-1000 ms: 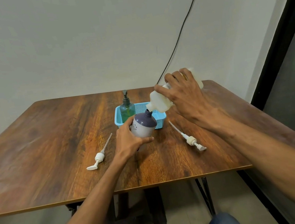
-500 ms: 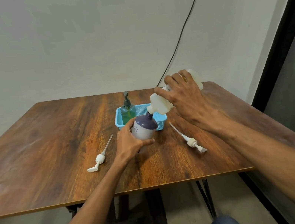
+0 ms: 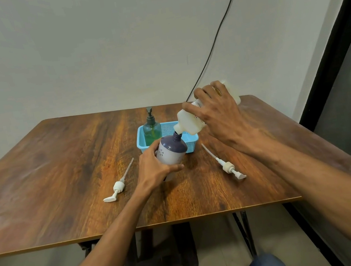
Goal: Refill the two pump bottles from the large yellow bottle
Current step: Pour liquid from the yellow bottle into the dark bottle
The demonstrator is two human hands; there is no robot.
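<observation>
Your left hand (image 3: 152, 168) has its fingers and thumb wrapped round the purple-and-white bottle (image 3: 171, 153), roughly mid-table. It's tipped so the open neck points up and to the right. The hand covers the base, so you can't tell if the bottle is touching the wooden table (image 3: 49, 177) or held just off it.

Your right hand (image 3: 219, 114) is clamped over the large yellow bottle (image 3: 188, 124), fingers curled across the top of its body. That bottle is up in the air and tilted steeply, neck down and to the left, bottom end poking out past your knuckles. Its spout sits right at the mouth of the purple-and-white bottle; the two necks meet or near enough. Whether any liquid is running can't be made out.

Just behind the two bottles there's a light blue plastic basket (image 3: 193, 147). A green pump bottle (image 3: 152, 130) stands upright in its left end, with a dark pump screwed on.

Two white pump heads with dip tubes lie flat on the table. The left pump head (image 3: 118, 186) is just left of your left hand, and the right pump head (image 3: 228, 166) is beside your right forearm. They're well apart, one on each side of the bottles.

A black cable (image 3: 221, 23) runs down the wall and goes out of sight behind your right hand.
</observation>
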